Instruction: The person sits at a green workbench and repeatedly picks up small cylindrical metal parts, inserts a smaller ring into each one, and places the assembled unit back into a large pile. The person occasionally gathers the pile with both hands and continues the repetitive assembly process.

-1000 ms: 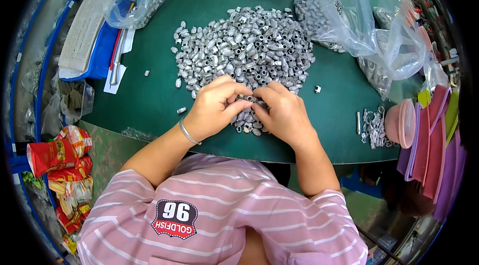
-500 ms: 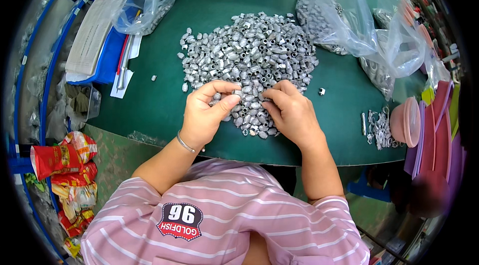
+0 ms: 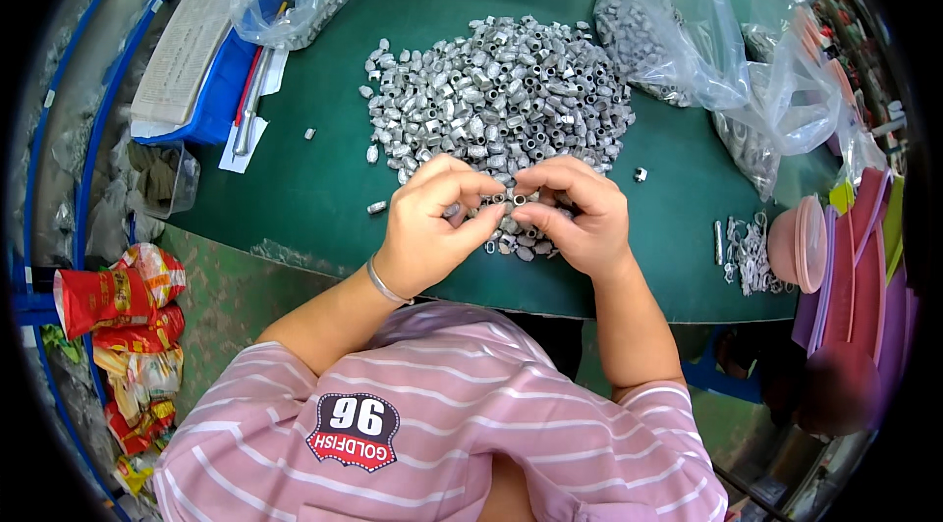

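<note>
A heap of small grey metal fittings (image 3: 501,95), oval with round holes, lies on the green table (image 3: 305,198). At its near edge my left hand (image 3: 427,222) is closed, thumb and forefinger pinching a small metal fitting (image 3: 498,198). Facing it, my right hand (image 3: 587,218) pinches another at its fingertips. The two fingertips almost meet, and several fittings lie below them. Another fitting (image 3: 452,210) shows against the curled fingers of my left hand. One loose fitting (image 3: 376,208) lies on the table left of that hand.
Clear plastic bags (image 3: 678,41) of fittings stand at the back right. A pink bowl (image 3: 798,242) and a pile of small pale metal pieces (image 3: 751,257) sit at the right edge. On the left are a blue tray (image 3: 218,95) with papers and a plastic bag (image 3: 285,6).
My hands have come closer together, their fingertips now almost meeting above the near edge of the heap. A loose fitting now shows left of my left hand.
</note>
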`<state>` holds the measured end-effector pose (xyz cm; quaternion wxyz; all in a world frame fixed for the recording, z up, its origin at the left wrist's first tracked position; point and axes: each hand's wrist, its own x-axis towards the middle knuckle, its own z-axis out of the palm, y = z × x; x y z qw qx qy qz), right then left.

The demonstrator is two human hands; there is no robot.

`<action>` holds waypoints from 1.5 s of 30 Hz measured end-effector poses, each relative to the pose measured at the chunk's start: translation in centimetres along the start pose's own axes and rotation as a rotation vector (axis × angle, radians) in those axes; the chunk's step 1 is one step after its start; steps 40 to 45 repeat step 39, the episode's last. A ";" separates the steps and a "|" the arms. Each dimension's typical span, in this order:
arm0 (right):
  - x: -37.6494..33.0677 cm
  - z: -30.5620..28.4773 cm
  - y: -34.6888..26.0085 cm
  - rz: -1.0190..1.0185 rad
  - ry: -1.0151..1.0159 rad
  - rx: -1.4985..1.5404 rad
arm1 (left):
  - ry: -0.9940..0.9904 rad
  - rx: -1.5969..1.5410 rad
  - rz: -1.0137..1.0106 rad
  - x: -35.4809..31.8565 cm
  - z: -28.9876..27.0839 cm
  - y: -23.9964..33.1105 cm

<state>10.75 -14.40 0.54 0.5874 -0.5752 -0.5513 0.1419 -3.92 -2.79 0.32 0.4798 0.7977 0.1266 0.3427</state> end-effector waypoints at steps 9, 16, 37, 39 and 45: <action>0.1 -0.8 1.5 0.794 0.034 1.190 | -0.020 -0.992 -0.695 -0.4 1.1 0.1; 0.0 -1.4 1.9 0.749 -0.012 1.292 | -0.098 -1.117 -0.726 0.0 0.1 -0.6; 0.1 0.5 -0.2 0.274 -0.164 -0.510 | -0.127 0.405 -0.055 1.4 -1.3 -1.3; 0.0 0.8 -0.6 0.280 -0.233 -0.672 | -0.143 0.508 0.012 1.5 -1.2 -1.7; 0.0 0.8 -0.6 0.280 -0.233 -0.672 | -0.143 0.508 0.012 1.5 -1.2 -1.7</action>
